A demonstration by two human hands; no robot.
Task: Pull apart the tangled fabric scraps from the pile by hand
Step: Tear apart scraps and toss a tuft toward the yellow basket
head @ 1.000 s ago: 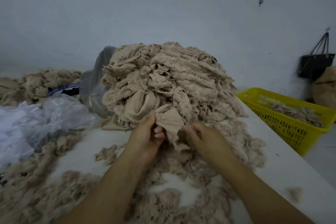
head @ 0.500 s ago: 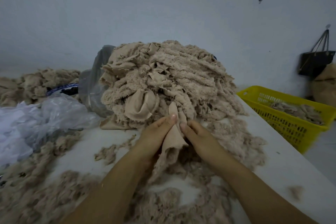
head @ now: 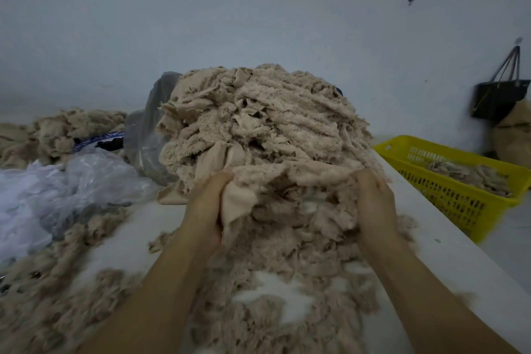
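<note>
White table (head: pixel 439 244), pile of fabric scraps (head: pixel 258 123)

Left hand (head: pixel 208 204) and right hand (head: pixel 373 201) each clutch an end of one fuzzy beige scrap (head: pixel 287 178) — stretched between them, at the pile's near foot. Yellow basket (head: pixel 459 204) stands to the right.

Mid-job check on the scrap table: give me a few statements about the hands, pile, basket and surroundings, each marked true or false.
1. The left hand and the right hand each have a grip on fabric scraps at the front of the pile. True.
2. The yellow basket is empty. False: it holds some beige scraps.
3. The clear plastic lies to the right of the pile. False: it lies to the left of it.
4. A dark bag hangs on the wall at the far right. True.
</note>
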